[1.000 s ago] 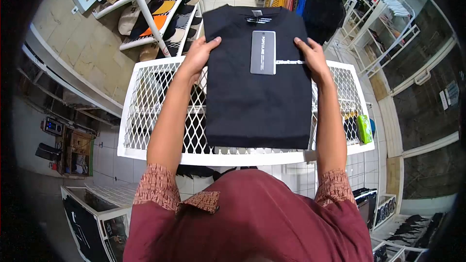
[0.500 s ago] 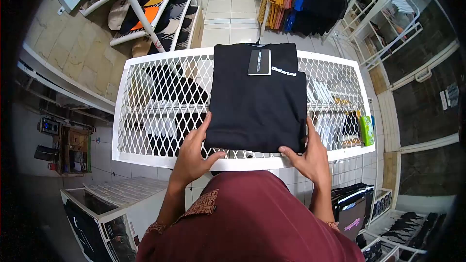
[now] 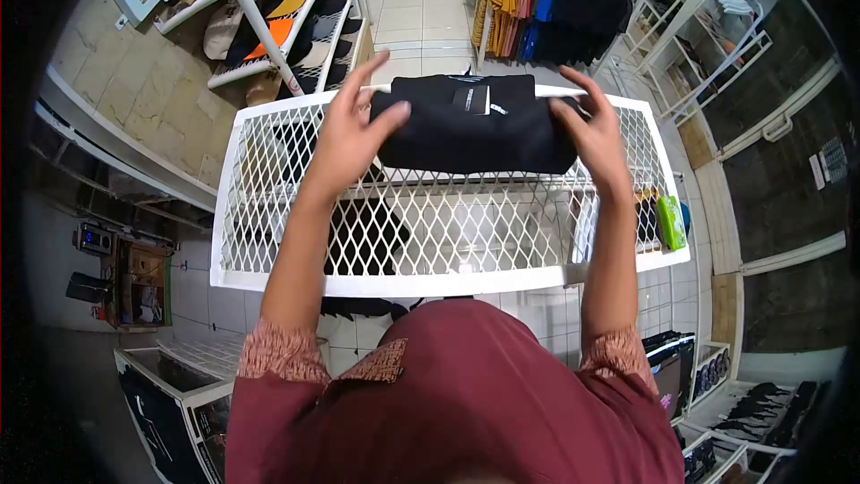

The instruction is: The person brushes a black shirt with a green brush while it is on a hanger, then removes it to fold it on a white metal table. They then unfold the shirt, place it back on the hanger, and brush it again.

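Note:
A folded black shirt point(image 3: 475, 139) lies across the far half of a white mesh-top table point(image 3: 448, 283). Its near part is bent up and over, partly covering a black hang tag point(image 3: 471, 100) and a small white print. My left hand point(image 3: 351, 139) is at the shirt's left side, thumb in front and fingers behind, with the cloth edge between them. On the opposite side, my right hand point(image 3: 598, 139) holds the right edge the same way, index finger raised. The other fingertips are partly hidden behind the cloth.
A green packet point(image 3: 671, 223) lies at the table's right edge. Dark cloth point(image 3: 363, 233) shows beneath the mesh. Caps stand on a rack point(image 3: 287, 31) at the far left. Shirts hang on a rail point(image 3: 555, 4) at the back. A glass door point(image 3: 779, 170) is at right.
Both hands have moved forward and up from the shirt's near corners. The shirt has shifted away from me, its near part now bent over toward the tag, baring the near mesh.

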Motion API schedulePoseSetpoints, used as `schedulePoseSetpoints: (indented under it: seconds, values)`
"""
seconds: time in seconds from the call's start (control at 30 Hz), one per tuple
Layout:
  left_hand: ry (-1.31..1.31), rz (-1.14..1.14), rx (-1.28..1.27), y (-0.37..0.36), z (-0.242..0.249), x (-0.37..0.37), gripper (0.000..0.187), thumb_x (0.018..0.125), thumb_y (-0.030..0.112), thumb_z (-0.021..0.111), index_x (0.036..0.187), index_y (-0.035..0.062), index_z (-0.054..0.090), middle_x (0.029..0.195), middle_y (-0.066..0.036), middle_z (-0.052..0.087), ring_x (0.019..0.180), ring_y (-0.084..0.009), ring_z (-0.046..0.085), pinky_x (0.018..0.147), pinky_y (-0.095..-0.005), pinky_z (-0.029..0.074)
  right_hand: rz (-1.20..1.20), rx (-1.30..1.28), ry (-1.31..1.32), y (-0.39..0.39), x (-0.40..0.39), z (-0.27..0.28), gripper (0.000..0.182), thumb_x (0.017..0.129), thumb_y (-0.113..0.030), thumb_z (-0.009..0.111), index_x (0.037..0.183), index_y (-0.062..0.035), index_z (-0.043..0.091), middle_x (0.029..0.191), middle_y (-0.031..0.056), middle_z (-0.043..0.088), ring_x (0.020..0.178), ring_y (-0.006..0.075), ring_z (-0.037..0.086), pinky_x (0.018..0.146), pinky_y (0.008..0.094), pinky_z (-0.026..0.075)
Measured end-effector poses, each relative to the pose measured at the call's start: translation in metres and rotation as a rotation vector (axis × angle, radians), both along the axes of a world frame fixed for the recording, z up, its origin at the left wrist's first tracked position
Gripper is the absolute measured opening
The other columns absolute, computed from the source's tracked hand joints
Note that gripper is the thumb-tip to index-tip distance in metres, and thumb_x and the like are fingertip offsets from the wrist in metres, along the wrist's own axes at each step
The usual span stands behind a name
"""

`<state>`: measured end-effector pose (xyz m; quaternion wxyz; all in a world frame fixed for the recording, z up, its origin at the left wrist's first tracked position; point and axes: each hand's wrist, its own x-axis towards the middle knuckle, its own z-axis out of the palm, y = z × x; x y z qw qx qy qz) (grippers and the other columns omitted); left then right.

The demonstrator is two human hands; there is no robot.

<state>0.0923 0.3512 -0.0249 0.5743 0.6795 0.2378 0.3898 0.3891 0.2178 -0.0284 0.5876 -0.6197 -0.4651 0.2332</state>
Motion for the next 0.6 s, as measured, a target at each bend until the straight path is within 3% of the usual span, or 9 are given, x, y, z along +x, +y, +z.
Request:
schedulePoseSetpoints:
  seconds: [0.07, 0.1, 0.17, 0.2, 0.27, 0.33, 0.4, 0.43, 0.6]
  values:
    - [0.235, 0.176, 0.011, 0.053, -0.046, 0.02, 0.085, 0.091, 0.025, 0.079, 0.159, 0.0092, 0.031, 0.147, -0.034, 0.047, 0.138, -0.0378, 0.049, 0.113, -0.0419, 0.041, -0.148, -0.268, -0.233, 0.041, 0.029, -0.047, 0.062, 0.09, -0.035, 0.077, 0.138, -0.0009, 0.057, 0.114, 0.0231, 0.07, 0.099, 0.0296, 0.069, 0.089, 0.0376, 0.053]
    - [0.399, 0.235, 0.023, 0.049, -0.057, 0.022, 0.087, 0.091, 0.027, 0.079, 0.159, 0.0066, 0.029, 0.147, -0.034, 0.047, 0.138, -0.0372, 0.049, 0.112, -0.0416, 0.042, -0.167, -0.36, -0.378, 0.044, 0.032, -0.067, 0.07, 0.09, -0.046, 0.074, 0.138, 0.0013, 0.056, 0.123, 0.0309, 0.066, 0.113, 0.0399, 0.067, 0.097, 0.0432, 0.052]
    - [0.532, 0.334, 0.225, 0.03, -0.09, 0.015, 0.091, 0.091, 0.027, 0.078, 0.16, 0.0015, 0.024, 0.142, -0.033, 0.052, 0.133, -0.0358, 0.054, 0.109, -0.0414, 0.044, -0.136, -0.374, -0.417, 0.01, 0.013, -0.075, 0.08, 0.089, -0.051, 0.073, 0.142, 0.005, 0.05, 0.126, 0.0337, 0.064, 0.121, 0.0446, 0.063, 0.102, 0.046, 0.049]
    - [0.508, 0.368, 0.41, 0.013, -0.11, 0.005, 0.092, 0.092, 0.026, 0.078, 0.16, -0.0011, 0.022, 0.137, -0.032, 0.058, 0.129, -0.0349, 0.059, 0.107, -0.0414, 0.045, -0.147, -0.265, -0.433, -0.009, 0.013, -0.093, 0.079, 0.089, -0.048, 0.074, 0.145, 0.0015, 0.048, 0.118, 0.0309, 0.069, 0.111, 0.0398, 0.069, 0.096, 0.0432, 0.052]
    - [0.278, 0.301, -0.073, -0.047, -0.079, -0.01, 0.086, 0.092, 0.021, 0.077, 0.157, -0.0031, 0.028, 0.118, -0.024, 0.07, 0.113, -0.0302, 0.068, 0.103, -0.0393, 0.048, -0.061, -0.245, -0.149, -0.05, -0.002, -0.097, 0.075, 0.09, -0.03, 0.078, 0.15, -0.002, 0.043, 0.092, 0.0171, 0.072, 0.082, 0.0203, 0.068, 0.077, 0.032, 0.052]
    - [0.444, 0.465, 0.138, -0.069, -0.095, -0.026, 0.073, 0.091, 0.015, 0.077, 0.151, -0.0039, 0.04, 0.102, -0.015, 0.074, 0.099, -0.0236, 0.071, 0.096, -0.0363, 0.051, -0.082, -0.195, -0.04, -0.075, -0.021, -0.084, 0.055, 0.092, -0.024, 0.076, 0.135, 0.0014, 0.055, 0.083, 0.0147, 0.069, 0.074, 0.0196, 0.064, 0.074, 0.0329, 0.051]
    - [0.41, 0.51, 0.152, -0.073, -0.108, -0.028, 0.031, 0.09, 0.015, 0.077, 0.112, -0.0043, 0.068, 0.092, -0.013, 0.072, 0.087, -0.022, 0.069, 0.085, -0.0346, 0.052, -0.071, -0.246, -0.132, -0.077, -0.014, -0.099, 0.044, 0.093, -0.024, 0.075, 0.124, 0.0025, 0.059, 0.081, 0.0151, 0.069, 0.072, 0.0187, 0.063, 0.072, 0.0339, 0.051]
    - [0.458, 0.52, 0.131, -0.072, -0.111, -0.027, 0.026, 0.09, 0.016, 0.077, 0.105, -0.0035, 0.068, 0.09, -0.013, 0.07, 0.084, -0.0224, 0.067, 0.082, -0.0353, 0.052, -0.055, -0.278, -0.239, -0.075, -0.01, -0.103, 0.034, 0.094, -0.024, 0.073, 0.113, 0.0036, 0.064, 0.079, 0.0156, 0.068, 0.071, 0.0178, 0.063, 0.071, 0.0349, 0.051]
    - [0.468, 0.616, 0.364, -0.034, -0.091, 0.0, 0.034, 0.101, 0.03, 0.064, 0.106, -0.0036, 0.057, 0.091, -0.021, 0.061, 0.085, -0.0365, 0.06, 0.081, -0.0416, 0.048, -0.175, -0.065, -0.291, -0.016, -0.001, -0.068, 0.035, 0.097, -0.031, 0.068, 0.101, 0.0039, 0.064, 0.081, 0.0257, 0.067, 0.078, 0.0403, 0.069, 0.071, 0.0437, 0.051]
